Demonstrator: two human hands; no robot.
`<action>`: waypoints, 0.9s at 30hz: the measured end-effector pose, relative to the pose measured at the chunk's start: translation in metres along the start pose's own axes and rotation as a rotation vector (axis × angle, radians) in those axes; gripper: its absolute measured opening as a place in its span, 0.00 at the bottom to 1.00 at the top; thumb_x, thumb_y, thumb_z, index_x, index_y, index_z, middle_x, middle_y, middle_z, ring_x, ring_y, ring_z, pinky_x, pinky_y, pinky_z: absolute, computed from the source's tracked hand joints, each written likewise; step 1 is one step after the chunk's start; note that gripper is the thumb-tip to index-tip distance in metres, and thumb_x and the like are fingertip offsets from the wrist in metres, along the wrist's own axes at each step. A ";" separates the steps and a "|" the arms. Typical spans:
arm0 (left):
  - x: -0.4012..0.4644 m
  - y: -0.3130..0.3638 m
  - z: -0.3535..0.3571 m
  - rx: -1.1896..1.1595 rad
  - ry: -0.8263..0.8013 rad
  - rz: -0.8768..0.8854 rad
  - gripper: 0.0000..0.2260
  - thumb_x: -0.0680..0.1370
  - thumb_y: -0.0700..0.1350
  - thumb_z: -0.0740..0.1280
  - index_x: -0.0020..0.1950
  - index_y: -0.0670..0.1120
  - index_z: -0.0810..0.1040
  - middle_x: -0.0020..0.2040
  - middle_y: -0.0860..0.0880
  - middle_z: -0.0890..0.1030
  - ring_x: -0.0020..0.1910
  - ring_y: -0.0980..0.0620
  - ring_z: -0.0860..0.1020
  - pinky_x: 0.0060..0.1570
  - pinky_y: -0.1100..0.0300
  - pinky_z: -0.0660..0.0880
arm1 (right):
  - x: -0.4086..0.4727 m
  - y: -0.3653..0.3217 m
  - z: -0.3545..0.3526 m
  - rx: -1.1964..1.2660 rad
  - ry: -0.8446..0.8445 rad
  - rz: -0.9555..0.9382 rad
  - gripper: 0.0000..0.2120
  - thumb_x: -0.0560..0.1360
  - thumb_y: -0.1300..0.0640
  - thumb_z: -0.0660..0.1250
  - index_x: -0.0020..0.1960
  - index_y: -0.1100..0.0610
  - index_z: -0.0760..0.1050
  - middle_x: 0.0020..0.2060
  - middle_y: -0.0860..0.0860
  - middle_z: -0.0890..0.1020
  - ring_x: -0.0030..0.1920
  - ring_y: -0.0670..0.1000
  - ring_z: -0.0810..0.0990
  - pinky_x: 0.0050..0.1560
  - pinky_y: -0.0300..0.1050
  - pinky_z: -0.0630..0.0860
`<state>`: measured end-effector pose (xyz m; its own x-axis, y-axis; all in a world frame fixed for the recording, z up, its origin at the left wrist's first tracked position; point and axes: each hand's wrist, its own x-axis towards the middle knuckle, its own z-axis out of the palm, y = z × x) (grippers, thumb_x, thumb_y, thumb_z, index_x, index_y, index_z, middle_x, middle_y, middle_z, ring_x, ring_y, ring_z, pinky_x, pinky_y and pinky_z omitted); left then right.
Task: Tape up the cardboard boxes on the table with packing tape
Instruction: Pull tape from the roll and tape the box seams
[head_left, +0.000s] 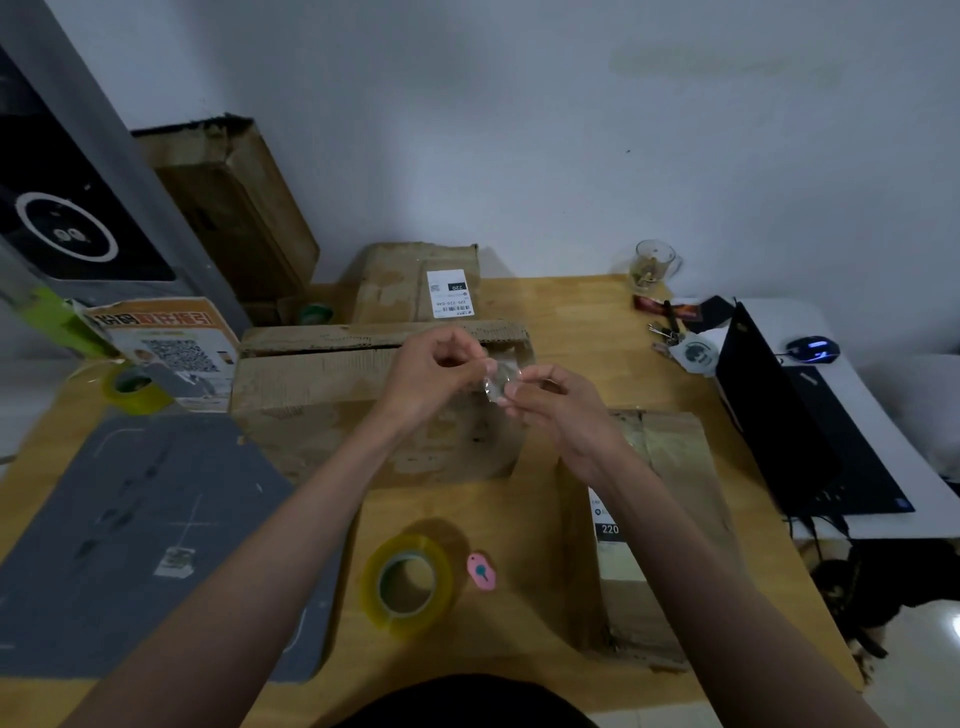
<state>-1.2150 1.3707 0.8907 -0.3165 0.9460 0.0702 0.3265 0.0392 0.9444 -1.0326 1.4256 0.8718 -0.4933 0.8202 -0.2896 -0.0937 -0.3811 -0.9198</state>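
Observation:
Both hands are raised over the middle cardboard box (322, 405), whose far flap stands slightly open. My left hand (431, 371) and my right hand (550, 400) pinch a small crumpled piece of clear tape (500, 378) between their fingertips. A roll of yellowish packing tape (408, 582) lies flat on the wooden table (519, 514) in front of me, beside a small pink cutter (481, 571). A second box (654, 530) with a white label lies at the right. A third box (415, 283) with a label sits behind the middle one.
A grey cutting mat (140, 540) covers the left of the table. Another tape roll (132, 387) and a printed QR sign (171, 345) sit at the far left. A tall box (228, 208) leans on the wall. Right side: glass mug (652, 265), keys (665, 332), laptop (800, 415), mouse (813, 349).

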 end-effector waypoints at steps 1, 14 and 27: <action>0.001 -0.002 0.002 -0.011 0.029 -0.015 0.06 0.73 0.41 0.77 0.45 0.42 0.82 0.41 0.47 0.85 0.41 0.52 0.83 0.44 0.59 0.80 | 0.003 0.000 -0.001 0.035 0.023 0.005 0.10 0.73 0.68 0.74 0.53 0.64 0.78 0.48 0.64 0.84 0.48 0.57 0.84 0.58 0.50 0.81; 0.010 0.000 0.013 0.326 0.097 -0.083 0.28 0.67 0.57 0.80 0.63 0.52 0.77 0.56 0.55 0.78 0.47 0.59 0.79 0.43 0.64 0.76 | 0.034 -0.013 -0.008 -0.338 0.116 -0.225 0.04 0.76 0.66 0.71 0.47 0.58 0.82 0.39 0.55 0.84 0.41 0.51 0.83 0.46 0.42 0.81; 0.020 -0.008 0.019 0.329 0.053 -0.073 0.06 0.71 0.44 0.79 0.41 0.49 0.83 0.36 0.54 0.84 0.36 0.60 0.82 0.41 0.62 0.80 | 0.045 -0.017 -0.019 -0.725 0.008 -0.253 0.07 0.73 0.61 0.76 0.48 0.54 0.79 0.40 0.57 0.83 0.40 0.49 0.82 0.43 0.40 0.77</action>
<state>-1.2075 1.3956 0.8787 -0.3925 0.9192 0.0313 0.5688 0.2158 0.7936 -1.0368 1.4773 0.8689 -0.5261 0.8492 -0.0461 0.3890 0.1921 -0.9010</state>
